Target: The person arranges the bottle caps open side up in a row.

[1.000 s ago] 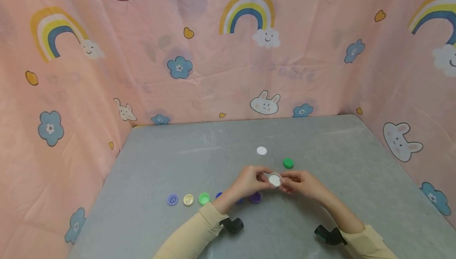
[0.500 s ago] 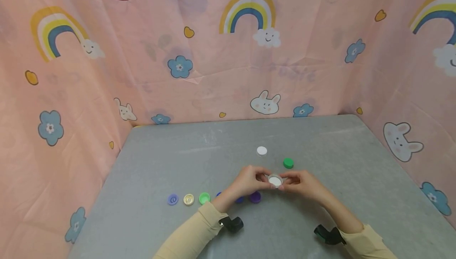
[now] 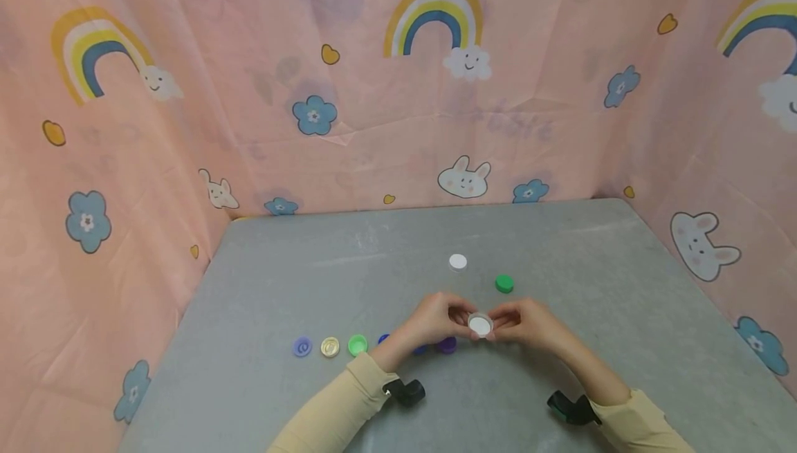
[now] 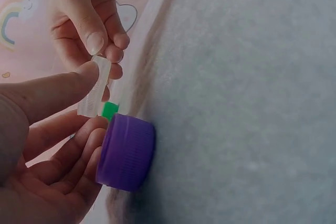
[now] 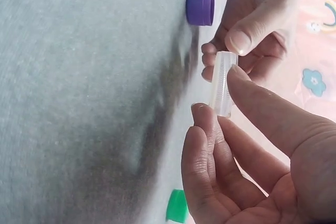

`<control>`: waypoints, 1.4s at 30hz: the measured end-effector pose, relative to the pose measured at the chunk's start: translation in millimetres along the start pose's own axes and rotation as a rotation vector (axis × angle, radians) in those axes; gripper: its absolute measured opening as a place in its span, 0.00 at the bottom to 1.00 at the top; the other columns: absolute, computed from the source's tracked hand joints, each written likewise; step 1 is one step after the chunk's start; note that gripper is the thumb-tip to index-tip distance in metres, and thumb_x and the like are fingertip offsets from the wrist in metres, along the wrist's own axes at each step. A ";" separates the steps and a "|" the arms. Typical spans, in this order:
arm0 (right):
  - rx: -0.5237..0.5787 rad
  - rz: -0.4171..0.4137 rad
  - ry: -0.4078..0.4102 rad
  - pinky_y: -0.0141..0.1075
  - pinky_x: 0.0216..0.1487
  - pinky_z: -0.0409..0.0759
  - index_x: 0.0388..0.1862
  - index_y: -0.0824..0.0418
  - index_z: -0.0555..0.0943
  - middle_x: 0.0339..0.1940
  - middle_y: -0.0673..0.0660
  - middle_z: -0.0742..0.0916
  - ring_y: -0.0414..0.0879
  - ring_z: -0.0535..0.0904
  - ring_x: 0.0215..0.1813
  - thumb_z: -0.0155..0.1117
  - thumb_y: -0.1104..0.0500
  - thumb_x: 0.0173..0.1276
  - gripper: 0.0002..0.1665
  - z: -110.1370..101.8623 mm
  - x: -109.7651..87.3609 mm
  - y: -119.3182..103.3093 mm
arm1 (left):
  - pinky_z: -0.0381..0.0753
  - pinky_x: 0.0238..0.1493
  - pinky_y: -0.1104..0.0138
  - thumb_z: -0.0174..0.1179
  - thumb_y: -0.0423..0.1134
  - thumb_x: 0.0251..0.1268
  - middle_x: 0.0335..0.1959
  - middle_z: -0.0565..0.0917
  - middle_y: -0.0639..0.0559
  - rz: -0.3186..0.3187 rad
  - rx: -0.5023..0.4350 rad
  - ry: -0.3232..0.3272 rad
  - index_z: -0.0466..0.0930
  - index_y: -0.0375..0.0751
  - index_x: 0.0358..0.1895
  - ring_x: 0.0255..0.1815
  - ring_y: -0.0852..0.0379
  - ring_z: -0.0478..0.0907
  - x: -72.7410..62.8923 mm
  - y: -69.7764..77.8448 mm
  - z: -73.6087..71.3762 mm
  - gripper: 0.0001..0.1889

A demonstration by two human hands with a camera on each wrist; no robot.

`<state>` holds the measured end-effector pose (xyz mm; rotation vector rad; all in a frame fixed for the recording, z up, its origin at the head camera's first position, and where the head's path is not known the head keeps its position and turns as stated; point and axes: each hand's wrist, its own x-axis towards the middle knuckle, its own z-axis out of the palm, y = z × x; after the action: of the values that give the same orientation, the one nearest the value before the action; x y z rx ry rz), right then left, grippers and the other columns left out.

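A translucent bottle cap with a white inside [image 3: 480, 326] is held above the table between both hands, its round face tipped toward the head camera. My left hand [image 3: 436, 318] pinches its left edge with thumb and fingers. On the opposite edge, my right hand [image 3: 526, 321] grips it the same way. Edge-on in the left wrist view, the cap [image 4: 95, 90] shows fine ribs under my left thumb. A purple cap [image 3: 446, 345] sits on the table just below my left hand. Beyond the hands lie a green cap [image 3: 504, 283] and a white cap [image 3: 457, 261].
Left of the hands runs a row of caps: lilac [image 3: 302, 347], gold [image 3: 330, 347], light green [image 3: 358, 345] and blue [image 3: 383, 338], partly hidden by the left forearm. The grey table [image 3: 299, 273] meets a pink printed curtain [image 3: 373, 149] at the back and sides.
The translucent cap has dropped slightly toward the person, and its face shows rounder. The right fingers have shifted on its edge. Caps on the table stay put.
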<state>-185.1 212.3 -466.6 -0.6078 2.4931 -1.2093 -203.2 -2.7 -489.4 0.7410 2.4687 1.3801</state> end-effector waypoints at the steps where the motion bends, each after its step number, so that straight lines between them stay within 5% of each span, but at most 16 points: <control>1: -0.005 -0.005 -0.004 0.29 0.33 0.79 0.45 0.70 0.83 0.33 0.59 0.89 0.42 0.84 0.34 0.73 0.56 0.55 0.23 0.4 0.1 0.4 | 0.76 0.30 0.79 0.77 0.35 0.41 0.27 0.86 0.51 0.005 0.000 -0.002 0.86 0.40 0.39 0.24 0.73 0.76 0.0 -0.9 0.8 0.18; 12: 0.009 -0.021 -0.086 0.29 0.32 0.79 0.44 0.71 0.83 0.35 0.60 0.89 0.45 0.86 0.36 0.74 0.57 0.54 0.23 2.3 0.3 4.8 | 0.76 0.31 0.78 0.77 0.34 0.39 0.26 0.85 0.53 -0.007 0.021 -0.064 0.84 0.41 0.36 0.25 0.73 0.75 0.0 -5.1 4.8 0.17; 23: -0.026 -0.016 -0.113 0.29 0.32 0.79 0.42 0.69 0.84 0.33 0.58 0.89 0.43 0.85 0.34 0.74 0.58 0.54 0.20 3.1 -0.4 4.9 | 0.73 0.30 0.81 0.78 0.37 0.38 0.25 0.83 0.57 0.014 0.170 -0.089 0.85 0.43 0.35 0.26 0.70 0.76 -0.9 -3.9 6.1 0.16; 42: 0.003 0.002 -0.144 0.29 0.33 0.79 0.44 0.70 0.83 0.34 0.60 0.89 0.45 0.85 0.35 0.73 0.61 0.54 0.20 0.5 -1.5 1.8 | 0.73 0.34 0.81 0.78 0.37 0.39 0.29 0.84 0.58 0.034 0.195 -0.154 0.86 0.45 0.37 0.30 0.70 0.76 -1.0 -4.2 2.3 0.16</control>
<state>-184.0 213.7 -468.2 -0.6667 2.3716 -1.1271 -202.8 -3.4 -494.2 0.8982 2.5012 1.0592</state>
